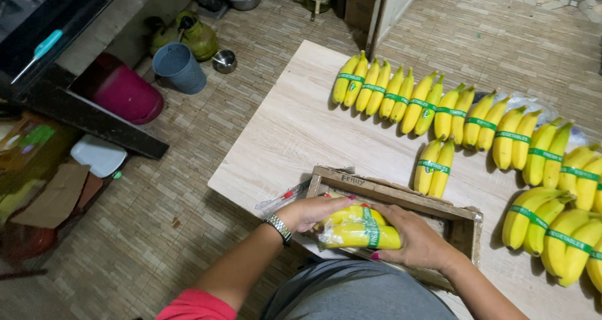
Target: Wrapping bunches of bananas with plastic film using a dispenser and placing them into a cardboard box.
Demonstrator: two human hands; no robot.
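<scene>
Wood, pale: the table (295, 132) carries everything, its near edge at the person's lap; tiled floor lies to the left.
Rows of fruit: banded banana pairs (433, 104) lie in a line across the far side, with more heaped at the right edge, each pair ringed by a green band.
Wooden frame: a shallow, rough box frame (401, 198) sits at the near edge of the table, and the hands work over it.
Left hand (310, 212): wearing a wristwatch, its fingers curl round the left end of the wrapped pair, gripping it.
Right hand (417, 238): cupped over the right end, fingers closed on the same bundle from above.
Wrapped pair (360, 229): two yellow bananas with a green band, sheathed in clear crinkled film, held over the frame's left half.
Handling, as I judge it: light, firm but easily bruised; the film looks slick, so a hold at both ends with gentle pressure suits it, not a squeeze at the middle.
Pen (279, 199): a clear pen with a red cap lies just left of the frame.
</scene>
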